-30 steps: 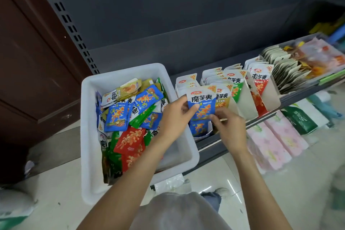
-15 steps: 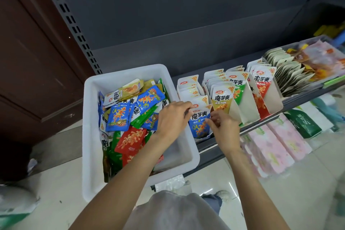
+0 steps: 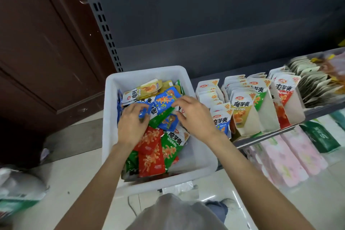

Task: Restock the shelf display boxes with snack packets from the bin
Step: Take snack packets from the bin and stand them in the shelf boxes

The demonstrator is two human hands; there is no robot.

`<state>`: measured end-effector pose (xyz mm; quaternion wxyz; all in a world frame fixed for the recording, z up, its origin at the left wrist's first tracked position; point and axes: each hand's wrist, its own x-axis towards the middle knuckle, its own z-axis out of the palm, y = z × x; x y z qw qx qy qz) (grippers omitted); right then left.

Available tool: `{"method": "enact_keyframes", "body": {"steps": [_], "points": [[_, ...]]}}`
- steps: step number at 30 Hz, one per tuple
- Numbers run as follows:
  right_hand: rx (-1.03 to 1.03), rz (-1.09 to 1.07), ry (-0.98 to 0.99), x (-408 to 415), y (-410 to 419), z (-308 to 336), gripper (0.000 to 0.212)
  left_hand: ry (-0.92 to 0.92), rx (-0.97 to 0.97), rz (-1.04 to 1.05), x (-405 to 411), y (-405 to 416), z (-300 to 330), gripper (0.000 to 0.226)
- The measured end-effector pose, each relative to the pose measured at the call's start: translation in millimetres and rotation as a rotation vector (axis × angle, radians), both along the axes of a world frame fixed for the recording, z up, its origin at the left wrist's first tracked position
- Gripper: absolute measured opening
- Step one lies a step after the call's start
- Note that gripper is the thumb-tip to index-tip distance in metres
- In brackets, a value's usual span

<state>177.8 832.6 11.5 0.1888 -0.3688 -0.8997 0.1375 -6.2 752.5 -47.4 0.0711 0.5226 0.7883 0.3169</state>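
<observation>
- Your bin is plain white.
- Packets in it: a blue packet, a red packet with orange print, a green packet.
- The display boxes are white with olive, green and red fronts.
- Your shelf is dark grey.

"魔芋爽" is printed on the yellow packet and the green packet.

Left hand covers the blue packet under its fingers, so any grip is unclear. Right hand hides packets beneath it. Far-right tray is blurred and cut by the edge.
</observation>
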Motion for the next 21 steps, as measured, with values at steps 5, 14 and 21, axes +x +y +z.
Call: {"method": "enact_keyframes", "body": {"steps": [5, 14, 21], "points": [[0.091, 0.101, -0.567, -60, 41, -25, 0.066, 0.012, -0.273, -0.096, 1, 6, -11, 0.048], [0.344, 0.315, -0.778, -47, 32, -7, 0.028, -0.097, -0.364, -0.066, 2, 5, 0, 0.071], [0.454, -0.007, 0.101, 6, 4, 20, 0.004, -0.815, 0.209, 0.245, 22, -12, 45, 0.043]]}}
